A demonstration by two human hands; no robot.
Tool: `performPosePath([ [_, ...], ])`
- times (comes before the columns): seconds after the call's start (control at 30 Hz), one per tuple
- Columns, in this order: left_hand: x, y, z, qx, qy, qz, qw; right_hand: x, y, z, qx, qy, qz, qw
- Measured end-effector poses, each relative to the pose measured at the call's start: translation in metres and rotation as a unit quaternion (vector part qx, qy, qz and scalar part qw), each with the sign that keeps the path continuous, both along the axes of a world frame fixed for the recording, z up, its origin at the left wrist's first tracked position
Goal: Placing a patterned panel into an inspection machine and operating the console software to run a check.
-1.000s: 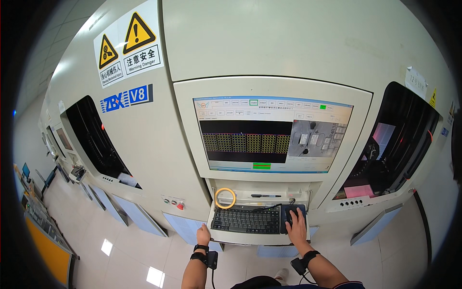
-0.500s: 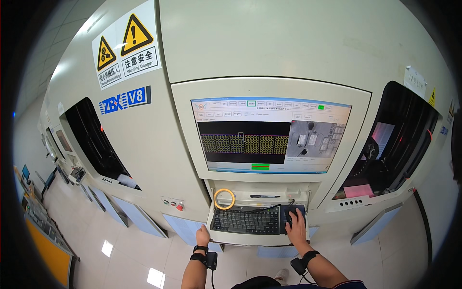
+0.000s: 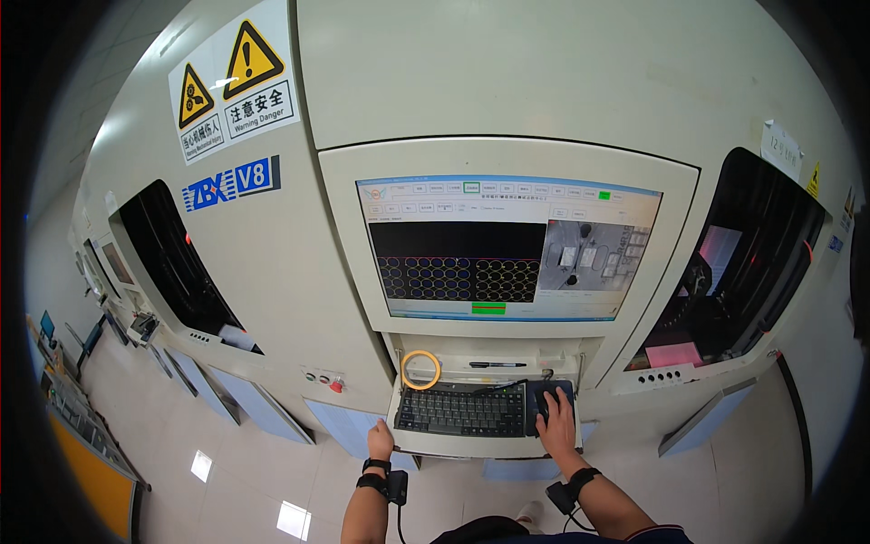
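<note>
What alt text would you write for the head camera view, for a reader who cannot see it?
A person stands at a large cream machine cabinet, right hand on a mouse beside a black keyboard, left hand on the front edge of the keyboard tray. Above, a built-in monitor shows rows of circles and a camera image. A yellow tape roll lies behind the keyboard.

My forearms are bare; each wrist wears a black strap carrying a small black box, with a thin cable trailing.
</note>
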State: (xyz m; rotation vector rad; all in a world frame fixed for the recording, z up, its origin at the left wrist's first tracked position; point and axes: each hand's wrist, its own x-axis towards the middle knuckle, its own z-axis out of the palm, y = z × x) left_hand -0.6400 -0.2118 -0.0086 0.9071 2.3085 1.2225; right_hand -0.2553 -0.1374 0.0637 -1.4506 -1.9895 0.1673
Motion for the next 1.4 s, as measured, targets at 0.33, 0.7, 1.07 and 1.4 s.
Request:
performPosePath([
  [0.33, -0.013, 0.004, -0.015, -0.018, -0.029, -0.039, 0.999, 0.001, 0.001, -0.001, 0.008, -0.009, 0.0, 1.0],
  [0.7, 0.001, -0.008, 0.037, -0.019, -0.344, -0.105, 0.933, -0.004, -0.013, 0.0, 0.078, -0.046, 0.034, 0.995],
  [1.07, -0.006, -0.005, 0.009, -0.009, -0.285, -0.083, 0.955, 0.006, -0.003, 0.004, 0.076, -0.05, -0.025, 0.996],
  [1.4, -0.014, -0.001, -0.006, 0.018, -0.2, -0.109, 0.974, 0.003, -0.009, 0.001, 0.089, -0.048, 0.007, 0.995],
])
